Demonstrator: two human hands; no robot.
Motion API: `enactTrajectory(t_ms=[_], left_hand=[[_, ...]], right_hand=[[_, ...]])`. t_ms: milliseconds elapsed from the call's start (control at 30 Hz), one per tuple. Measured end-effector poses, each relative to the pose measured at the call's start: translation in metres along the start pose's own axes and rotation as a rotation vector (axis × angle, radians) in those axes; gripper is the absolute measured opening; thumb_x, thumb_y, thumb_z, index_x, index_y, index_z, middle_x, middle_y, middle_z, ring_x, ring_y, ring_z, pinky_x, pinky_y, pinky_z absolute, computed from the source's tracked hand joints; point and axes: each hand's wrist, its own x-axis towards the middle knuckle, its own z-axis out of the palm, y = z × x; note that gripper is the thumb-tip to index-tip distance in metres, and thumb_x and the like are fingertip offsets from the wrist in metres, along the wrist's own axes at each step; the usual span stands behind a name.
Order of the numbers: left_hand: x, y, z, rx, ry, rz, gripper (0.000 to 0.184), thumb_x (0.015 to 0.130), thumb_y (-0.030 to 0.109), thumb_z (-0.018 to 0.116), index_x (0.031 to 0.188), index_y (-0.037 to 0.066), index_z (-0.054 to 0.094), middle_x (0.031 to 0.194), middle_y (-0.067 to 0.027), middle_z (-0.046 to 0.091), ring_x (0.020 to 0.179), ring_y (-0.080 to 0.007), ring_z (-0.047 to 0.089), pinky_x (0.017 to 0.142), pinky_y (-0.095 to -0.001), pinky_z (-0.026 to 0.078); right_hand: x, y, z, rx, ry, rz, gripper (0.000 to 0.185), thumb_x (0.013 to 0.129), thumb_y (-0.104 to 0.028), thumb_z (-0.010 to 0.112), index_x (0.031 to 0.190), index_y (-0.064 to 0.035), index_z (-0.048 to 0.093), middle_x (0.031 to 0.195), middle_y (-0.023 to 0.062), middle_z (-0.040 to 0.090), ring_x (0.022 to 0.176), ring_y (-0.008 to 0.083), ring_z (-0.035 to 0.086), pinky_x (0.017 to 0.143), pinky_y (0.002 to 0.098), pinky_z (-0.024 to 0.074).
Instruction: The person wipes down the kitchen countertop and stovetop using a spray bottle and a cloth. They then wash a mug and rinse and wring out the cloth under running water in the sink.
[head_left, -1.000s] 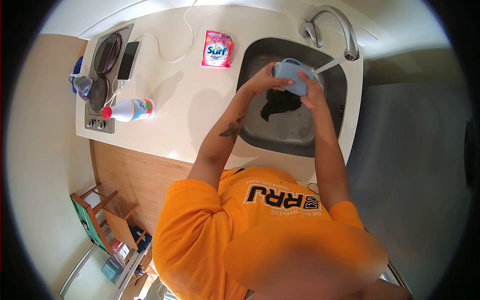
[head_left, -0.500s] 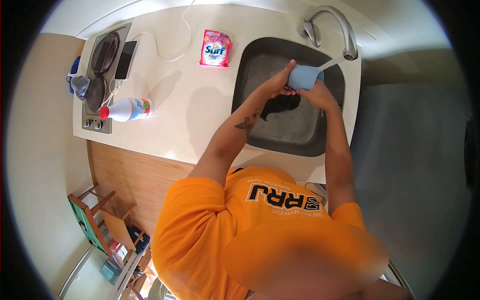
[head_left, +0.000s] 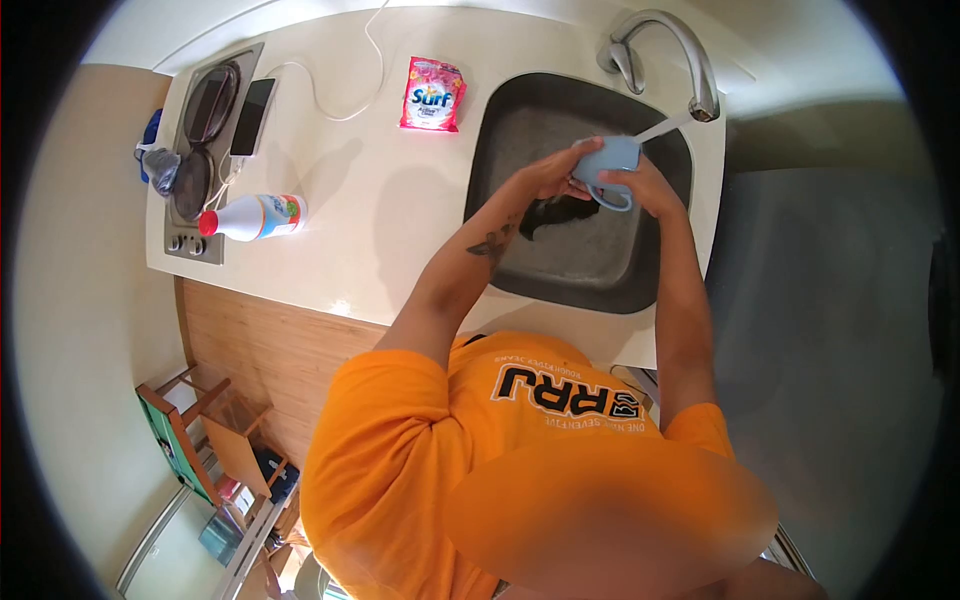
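Observation:
A light blue mug [head_left: 608, 160] is between my hands over the dark sink [head_left: 590, 275], its handle now showing toward me. My left hand [head_left: 558, 174] grips the mug from its left side, fingers wrapped around it. On the right, my right hand [head_left: 645, 187] is closed around the mug near its rim, some fingers hidden by it. Water runs from the curved faucet [head_left: 704, 105] toward the mug. Beneath, a black patch [head_left: 555, 212], perhaps a wet cloth, lies on the sink floor.
A pink Surf packet [head_left: 432, 95] lies left of the sink. Farther left, a white bottle with a red cap [head_left: 255, 217] lies on the counter [head_left: 350, 250], near a phone [head_left: 252, 117] on a cable and a cooktop [head_left: 190, 215].
The mug has turned in my hands, so its handle has come into view on the near side. My right hand has shifted slightly down along it. Water still runs.

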Motion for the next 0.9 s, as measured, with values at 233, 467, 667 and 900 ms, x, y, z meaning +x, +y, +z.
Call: enactTrajectory(t_ms=[233, 467, 667, 900], left_hand=[[-0.028, -0.003, 0.003, 0.389, 0.368, 0.504, 0.068, 0.07, 0.033, 0.076, 0.122, 0.004, 0.042, 0.108, -0.0128, 0.053, 0.096, -0.0197, 0.056, 0.072, -0.0332, 0.051], [-0.045, 0.011, 0.018, 1.1, 0.674, 0.748, 0.07, 0.061, 0.039, 0.079, 0.116, 0.007, 0.049, 0.098, -0.0191, 0.059, 0.089, -0.0291, 0.06, 0.076, -0.0365, 0.048], [-0.077, 0.076, 0.008, 1.251, 0.792, 0.745, 0.067, 0.062, 0.045, 0.075, 0.114, 0.009, 0.053, 0.1, -0.0191, 0.059, 0.093, -0.0343, 0.058, 0.081, -0.0406, 0.046], [-0.086, 0.177, -0.029, 1.567, 1.024, 0.521, 0.063, 0.073, 0.037, 0.064, 0.125, 0.01, 0.041, 0.11, -0.0232, 0.055, 0.101, -0.0377, 0.054, 0.085, -0.0449, 0.045]], right_hand=[[0.02, 0.024, 0.037, 0.849, 0.396, 0.157, 0.039, 0.082, -0.031, 0.065, 0.105, -0.0005, 0.055, 0.096, 0.0084, 0.059, 0.089, 0.0204, 0.059, 0.076, 0.0342, 0.0488], [0.028, 0.03, 0.06, 1.139, 0.667, 0.188, 0.036, 0.092, -0.037, 0.047, 0.099, -0.0035, 0.055, 0.094, 0.0092, 0.06, 0.085, 0.0229, 0.06, 0.076, 0.0366, 0.0495], [0.034, 0.131, 0.016, 1.413, -0.145, -0.364, 0.026, 0.095, -0.031, 0.04, 0.08, -0.011, 0.047, 0.072, 0.0025, 0.049, 0.058, 0.0132, 0.044, 0.049, 0.027, 0.0404], [0.022, 0.068, 0.025, 0.864, 0.6, 0.261, 0.016, 0.09, -0.009, 0.045, 0.104, -0.0044, 0.052, 0.079, 0.0055, 0.052, 0.06, 0.0118, 0.045, 0.05, 0.0251, 0.0391]])
